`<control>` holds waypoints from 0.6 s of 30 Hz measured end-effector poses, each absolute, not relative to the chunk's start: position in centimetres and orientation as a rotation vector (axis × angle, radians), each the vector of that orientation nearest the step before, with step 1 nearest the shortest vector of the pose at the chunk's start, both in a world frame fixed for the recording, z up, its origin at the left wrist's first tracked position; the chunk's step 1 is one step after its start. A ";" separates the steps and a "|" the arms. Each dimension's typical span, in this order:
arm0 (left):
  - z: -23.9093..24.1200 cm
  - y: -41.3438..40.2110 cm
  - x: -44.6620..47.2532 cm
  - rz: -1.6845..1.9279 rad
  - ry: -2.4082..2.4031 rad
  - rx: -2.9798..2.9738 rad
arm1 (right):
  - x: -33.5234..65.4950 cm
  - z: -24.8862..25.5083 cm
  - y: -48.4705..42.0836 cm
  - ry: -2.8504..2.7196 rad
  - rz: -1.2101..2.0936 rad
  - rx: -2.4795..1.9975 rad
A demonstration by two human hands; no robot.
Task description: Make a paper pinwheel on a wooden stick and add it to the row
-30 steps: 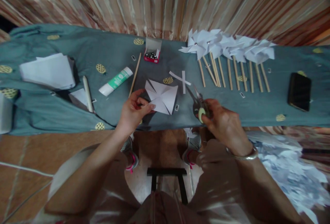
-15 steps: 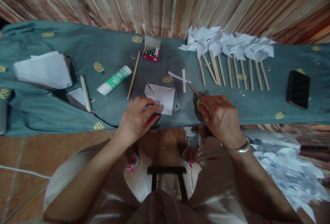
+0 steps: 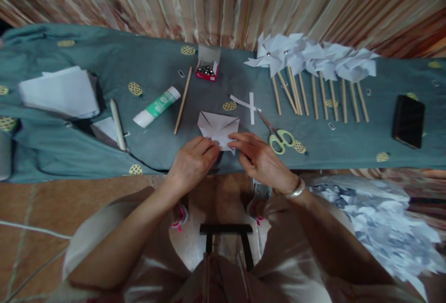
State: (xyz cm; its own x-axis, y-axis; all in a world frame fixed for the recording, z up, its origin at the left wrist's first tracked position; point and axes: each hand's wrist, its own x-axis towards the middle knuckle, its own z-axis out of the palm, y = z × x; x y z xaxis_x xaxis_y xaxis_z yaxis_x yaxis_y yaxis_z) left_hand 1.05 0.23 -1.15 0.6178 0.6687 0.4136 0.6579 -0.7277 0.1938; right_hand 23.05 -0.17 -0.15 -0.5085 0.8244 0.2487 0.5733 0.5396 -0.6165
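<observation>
A white paper square (image 3: 216, 125) with cuts from its corners lies on the teal cloth near the table's front edge. My left hand (image 3: 193, 161) rests on the square's near edge, fingers curled over the paper. My right hand (image 3: 259, 158) has its fingers stretched toward the square's near right corner, touching it. Green-handled scissors (image 3: 278, 136) lie on the cloth just right of my right hand, free of it.
Two crossed paper strips (image 3: 248, 104), a wooden stick (image 3: 183, 99), a glue stick (image 3: 156, 107), a red box of pins (image 3: 206, 71), a paper stack (image 3: 59, 91), a white pen (image 3: 117, 124), several finished pinwheels (image 3: 313, 63) and a black phone (image 3: 407, 121) lie on the table. Paper scraps (image 3: 379, 228) cover the floor at right.
My right hand set the scissors down on the cloth and moved left to the paper square. My left hand stayed on the square's near edge.
</observation>
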 end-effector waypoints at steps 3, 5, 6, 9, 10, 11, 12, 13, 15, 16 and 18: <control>-1.4 0.2 1.1 0.793 1.179 2.745 | 22.8 -0.1 0.1 -2.169 0.710 -1.158; -1.4 0.1 1.1 0.815 1.157 2.721 | 22.5 0.0 0.3 -2.097 0.761 -1.174; -1.4 0.0 1.1 0.822 1.140 2.712 | 22.3 -0.1 0.4 -2.067 0.782 -1.179; -1.2 -0.2 1.1 0.820 1.096 2.687 | 21.7 -0.2 0.7 -2.012 0.811 -1.211; -1.1 -0.2 1.1 0.814 1.094 2.683 | 21.5 -0.2 0.8 -2.000 0.811 -1.228; -1.1 -0.3 1.1 0.810 1.099 2.682 | 21.3 -0.3 0.9 -1.988 0.805 -1.245; -1.0 -0.3 1.1 0.811 1.111 2.682 | 21.1 -0.3 0.9 -1.977 0.792 -1.265; -1.1 -0.3 1.0 0.819 1.128 2.678 | 20.9 -0.3 1.0 -1.968 0.776 -1.285; -1.2 -0.3 0.9 0.851 1.175 2.651 | 20.6 -0.4 1.1 -1.965 0.734 -1.326; -1.2 -0.4 0.9 0.867 1.192 2.630 | 20.5 -0.4 1.1 -1.970 0.709 -1.347; -1.4 -0.4 0.8 0.875 1.201 2.590 | 20.3 -0.4 1.1 -1.985 0.668 -1.385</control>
